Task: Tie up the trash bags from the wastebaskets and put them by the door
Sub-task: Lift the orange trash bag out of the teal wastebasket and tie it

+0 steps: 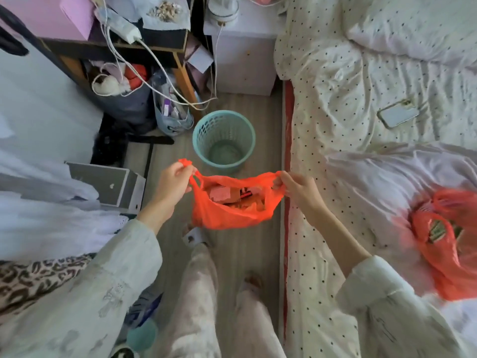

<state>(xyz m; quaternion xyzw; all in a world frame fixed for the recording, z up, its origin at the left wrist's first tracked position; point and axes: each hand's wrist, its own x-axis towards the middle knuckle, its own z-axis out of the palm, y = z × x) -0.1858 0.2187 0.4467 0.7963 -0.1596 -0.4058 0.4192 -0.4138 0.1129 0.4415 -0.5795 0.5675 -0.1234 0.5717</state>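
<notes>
An orange trash bag (227, 215) hangs in the air over the floor, stretched open between my two hands. My left hand (172, 182) pinches its left handle and my right hand (296, 188) pinches its right handle. Boxes and wrappers show inside the bag. Just beyond it a teal mesh wastebasket (224, 140) stands upright on the floor with no bag in it. A second orange bag (446, 244) with trash inside lies on the bed at the right.
A bed (335, 125) with dotted sheets fills the right side, with a phone (397, 115) lying on it. A cluttered desk (124, 50) with dangling cables and a white nightstand (245, 63) stand ahead. Boxes and clothes crowd the left. My legs stand on the narrow wood floor strip.
</notes>
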